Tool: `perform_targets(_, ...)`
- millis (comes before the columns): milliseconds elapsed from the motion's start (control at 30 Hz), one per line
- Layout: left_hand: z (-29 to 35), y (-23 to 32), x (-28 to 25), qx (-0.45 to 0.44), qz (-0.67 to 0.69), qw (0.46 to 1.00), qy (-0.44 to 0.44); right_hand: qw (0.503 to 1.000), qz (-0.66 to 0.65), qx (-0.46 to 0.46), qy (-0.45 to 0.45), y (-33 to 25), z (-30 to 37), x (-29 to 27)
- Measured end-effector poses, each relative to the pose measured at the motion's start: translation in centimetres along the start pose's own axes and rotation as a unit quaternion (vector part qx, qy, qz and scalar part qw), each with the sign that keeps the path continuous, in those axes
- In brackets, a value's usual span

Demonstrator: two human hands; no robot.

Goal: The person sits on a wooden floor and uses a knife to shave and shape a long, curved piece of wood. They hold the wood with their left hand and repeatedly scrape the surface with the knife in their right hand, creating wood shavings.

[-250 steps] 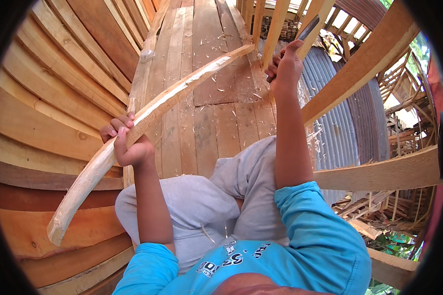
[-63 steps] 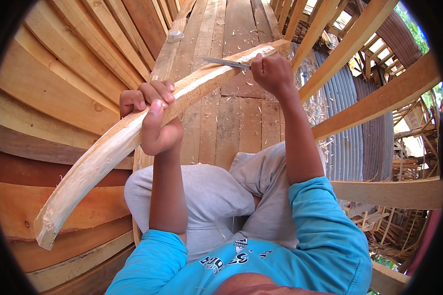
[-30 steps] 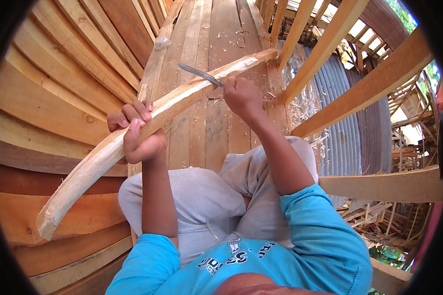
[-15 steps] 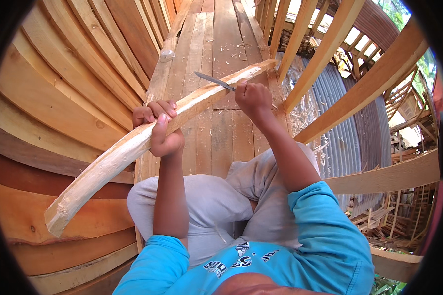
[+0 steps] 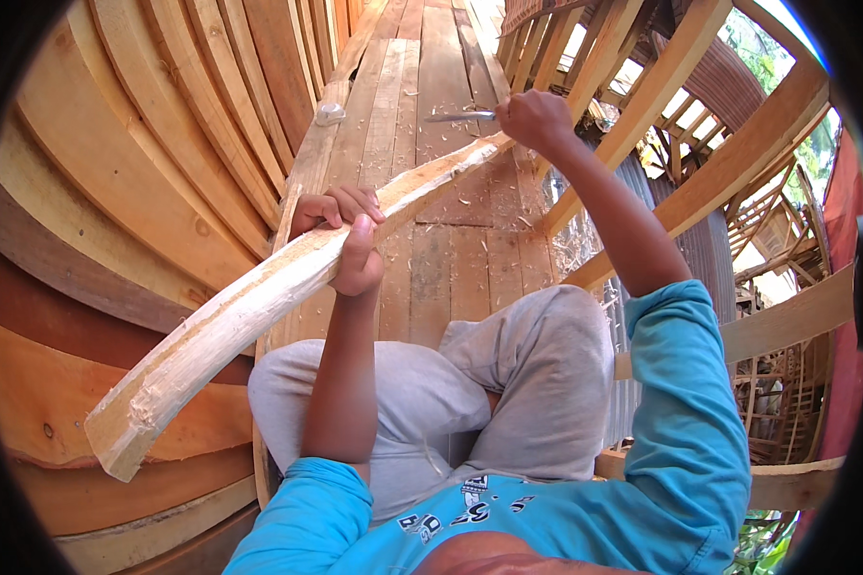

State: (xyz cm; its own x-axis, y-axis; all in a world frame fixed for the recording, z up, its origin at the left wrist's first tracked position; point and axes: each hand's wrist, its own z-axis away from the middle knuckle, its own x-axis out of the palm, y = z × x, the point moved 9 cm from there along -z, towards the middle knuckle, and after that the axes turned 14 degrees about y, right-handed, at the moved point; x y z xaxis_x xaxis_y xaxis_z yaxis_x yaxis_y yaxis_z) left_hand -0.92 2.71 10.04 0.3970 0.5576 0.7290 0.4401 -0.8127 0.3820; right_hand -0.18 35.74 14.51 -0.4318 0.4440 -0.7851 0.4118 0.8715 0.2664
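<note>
A long, slightly curved timber [image 5: 259, 287] slants from the lower left to the upper middle, its upper face pale and freshly shaved. My left hand [image 5: 347, 230] is wrapped round the timber near its middle, fingers over the far side and thumb on the near side. In my right hand [image 5: 535, 120], closed in a fist, is the handle of a knife. The knife's thin grey blade [image 5: 460, 117] points left, just above the timber's far end and seemingly apart from it. The fist hides the handle.
Curved wooden planks [image 5: 86, 182] form a wall on the left. Plank flooring [image 5: 451, 259] carries scattered shavings, and a small clear object [image 5: 330, 114] sits at its left edge. Upright wooden ribs [image 5: 633, 120] and corrugated metal sheets [image 5: 705, 249] stand on the right.
My right hand has moved up and right with the knife, to the timber's far end. My left hand has shifted slightly right and still grips the timber, which has tilted a little.
</note>
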Motion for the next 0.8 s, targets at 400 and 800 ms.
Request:
perform_targets(400, -0.9, -0.1, -1.7, -0.025, -0.002, 0.999, 0.048, 0.782, -0.562, 0.248, -0.104, -1.5, 10.2, 6.9)
perform_targets(800, -1.4, 0.4, -2.5, -0.024, -0.021, 0.998, 0.062, 0.667, -0.534, 0.438, -0.279, -6.5, 16.3, 14.0)
